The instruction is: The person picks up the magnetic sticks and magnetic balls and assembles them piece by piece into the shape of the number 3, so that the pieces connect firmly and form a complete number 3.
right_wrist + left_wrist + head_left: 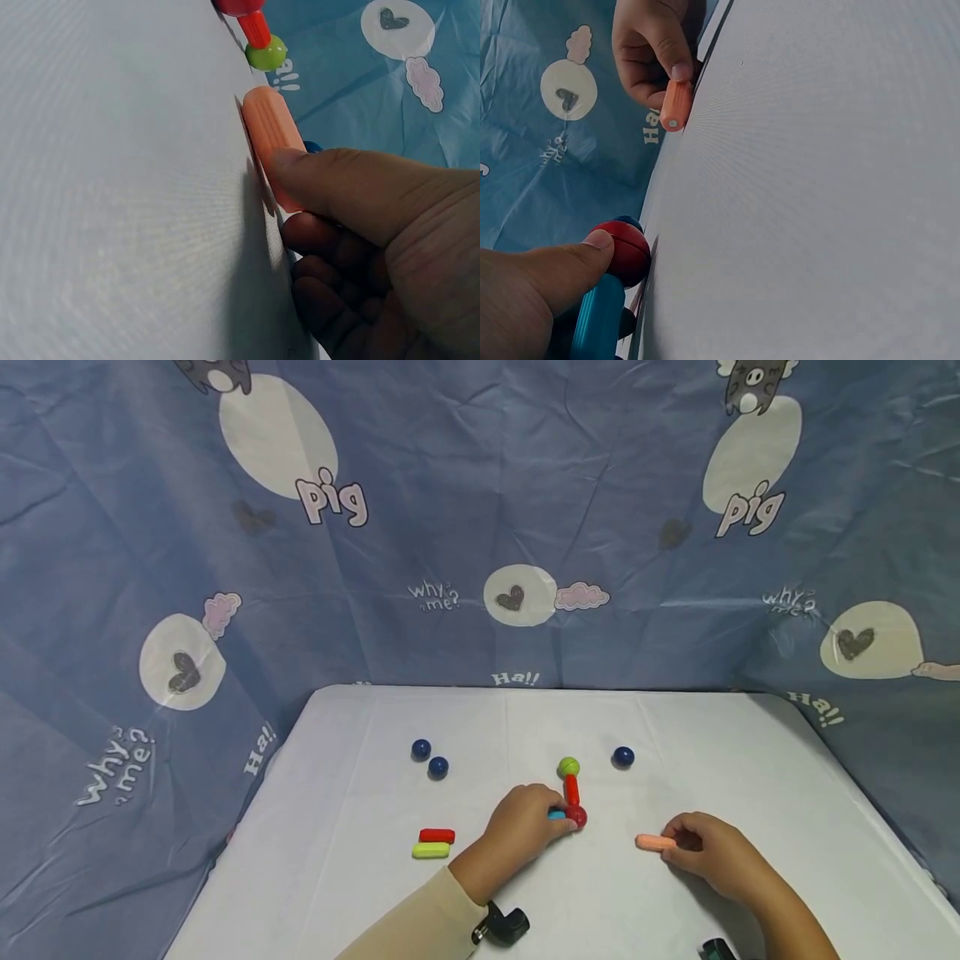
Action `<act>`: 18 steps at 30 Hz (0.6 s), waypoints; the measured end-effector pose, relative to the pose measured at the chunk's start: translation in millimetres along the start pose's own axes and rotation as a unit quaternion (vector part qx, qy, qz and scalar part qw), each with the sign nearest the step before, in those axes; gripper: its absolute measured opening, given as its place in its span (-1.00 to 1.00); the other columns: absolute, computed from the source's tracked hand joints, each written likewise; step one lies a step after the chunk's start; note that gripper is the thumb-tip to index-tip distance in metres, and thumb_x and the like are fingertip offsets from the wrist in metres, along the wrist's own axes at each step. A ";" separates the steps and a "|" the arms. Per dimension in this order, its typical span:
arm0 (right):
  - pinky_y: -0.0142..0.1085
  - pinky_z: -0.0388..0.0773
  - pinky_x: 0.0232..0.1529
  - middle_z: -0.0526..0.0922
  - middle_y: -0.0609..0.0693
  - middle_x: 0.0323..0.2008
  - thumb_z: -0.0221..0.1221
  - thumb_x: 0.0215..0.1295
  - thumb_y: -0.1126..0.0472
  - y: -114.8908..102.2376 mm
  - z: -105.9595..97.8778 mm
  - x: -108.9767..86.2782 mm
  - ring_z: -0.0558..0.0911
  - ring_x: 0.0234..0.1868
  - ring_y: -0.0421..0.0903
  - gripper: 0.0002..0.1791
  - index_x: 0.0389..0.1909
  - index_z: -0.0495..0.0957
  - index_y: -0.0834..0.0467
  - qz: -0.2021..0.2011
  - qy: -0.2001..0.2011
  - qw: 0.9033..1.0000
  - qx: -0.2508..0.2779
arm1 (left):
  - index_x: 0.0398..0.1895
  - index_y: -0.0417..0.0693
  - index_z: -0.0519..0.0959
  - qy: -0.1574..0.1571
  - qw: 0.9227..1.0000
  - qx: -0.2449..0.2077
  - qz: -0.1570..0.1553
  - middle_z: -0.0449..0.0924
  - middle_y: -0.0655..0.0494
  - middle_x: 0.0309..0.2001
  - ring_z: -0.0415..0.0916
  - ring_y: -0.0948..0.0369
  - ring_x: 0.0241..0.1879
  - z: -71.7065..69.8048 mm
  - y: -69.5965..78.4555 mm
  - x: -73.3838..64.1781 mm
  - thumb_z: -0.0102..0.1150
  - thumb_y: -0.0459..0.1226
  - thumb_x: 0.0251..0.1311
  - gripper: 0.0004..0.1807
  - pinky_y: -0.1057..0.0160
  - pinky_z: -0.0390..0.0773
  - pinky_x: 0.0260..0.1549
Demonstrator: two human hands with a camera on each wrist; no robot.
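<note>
My left hand (528,818) grips a red ball (576,816), thumb pressed against its side. A blue rod (600,319) meets that ball under the hand, partly hidden by the fingers. From the same ball a red rod (572,790) runs away from me to a green ball (568,767), so they form one joined toy piece on the table. To the right, my right hand (708,852) pinches an orange building rod (655,842) between thumb and fingers, close over the white surface. Its free end points left and shows a small pale round spot in the left wrist view.
Two dark blue balls (430,758) lie at the back left of the white table (337,827), and another dark blue ball (623,757) at the back right. A loose red rod (437,836) and a yellow-green rod (431,851) lie side by side left of my left hand.
</note>
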State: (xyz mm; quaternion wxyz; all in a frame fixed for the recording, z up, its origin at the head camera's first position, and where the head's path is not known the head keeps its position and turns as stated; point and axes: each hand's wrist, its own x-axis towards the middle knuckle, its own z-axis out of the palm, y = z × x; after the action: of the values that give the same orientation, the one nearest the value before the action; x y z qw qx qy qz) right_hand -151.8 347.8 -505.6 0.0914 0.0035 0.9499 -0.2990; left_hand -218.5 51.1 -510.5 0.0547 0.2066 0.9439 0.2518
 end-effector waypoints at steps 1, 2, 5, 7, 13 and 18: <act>-0.24 0.52 -0.21 0.66 -0.11 -0.27 0.50 0.21 0.03 0.0 0.2 -0.1 0.54 -0.24 -0.14 -0.74 -0.19 0.69 0.04 0.002 0.003 1.000 0.001 | -0.14 0.20 0.82 0.000 1.000 0.000 0.001 0.68 0.36 -0.26 0.46 0.32 -0.28 0.0 -0.1 0.0 0.52 0.07 0.16 -0.71 0.32 0.49 -0.25; -0.23 0.52 -0.21 0.66 -0.12 -0.28 0.50 0.21 0.03 0.2 0.5 0.0 0.54 -0.24 -0.14 -0.74 -0.19 0.69 0.04 0.007 0.005 1.000 0.004 | -0.14 0.20 0.82 0.001 1.000 -0.001 0.002 0.68 0.36 -0.26 0.46 0.32 -0.29 0.3 -0.2 0.2 0.52 0.07 0.16 -0.71 0.32 0.48 -0.25; -0.22 0.53 -0.18 0.69 -0.13 -0.24 0.49 0.22 0.01 1.0 2.1 -0.4 0.56 -0.22 -0.16 -0.73 -0.17 0.70 0.02 0.018 0.011 1.000 0.009 | -0.14 0.19 0.82 0.000 1.000 -0.003 0.005 0.68 0.36 -0.28 0.44 0.32 -0.30 0.7 -0.9 -0.2 0.52 0.07 0.17 -0.71 0.33 0.47 -0.27; -0.24 0.55 -0.17 0.71 -0.14 -0.22 0.50 0.21 0.01 0.8 3.2 -0.1 0.58 -0.20 -0.17 -0.72 -0.15 0.71 0.02 0.027 0.016 0.999 0.017 | -0.15 0.19 0.82 0.001 1.000 -0.004 0.008 0.67 0.36 -0.29 0.44 0.33 -0.31 1.2 -1.4 -0.4 0.52 0.07 0.16 -0.71 0.33 0.46 -0.29; -0.25 0.55 -0.15 0.72 -0.11 -0.16 0.47 0.26 0.06 -1.3 5.6 3.0 0.58 -0.17 -0.14 -0.73 -0.09 0.70 0.05 0.028 0.024 0.998 0.049 | -0.18 0.20 0.82 0.009 1.000 -0.002 0.015 0.66 0.37 -0.32 0.43 0.33 -0.33 2.2 -2.9 -0.6 0.52 0.07 0.15 -0.73 0.35 0.43 -0.33; -0.28 0.54 -0.17 0.73 -0.05 -0.09 0.43 0.31 0.07 -1.9 7.1 8.4 0.58 -0.13 -0.12 -0.71 -0.03 0.68 0.08 0.026 0.024 0.995 0.090 | -0.19 0.20 0.82 0.012 1.000 -0.002 0.014 0.67 0.35 -0.30 0.45 0.33 -0.32 0.5 -2.4 -0.6 0.52 0.07 0.16 -0.73 0.34 0.44 -0.32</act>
State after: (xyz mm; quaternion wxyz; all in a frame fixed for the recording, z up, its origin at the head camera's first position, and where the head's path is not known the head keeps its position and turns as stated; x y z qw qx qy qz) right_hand -158.9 341.9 -511.7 0.0756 0.0440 0.9205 -0.3809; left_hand -218.7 49.2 -512.1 0.0405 0.2167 0.9409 0.2571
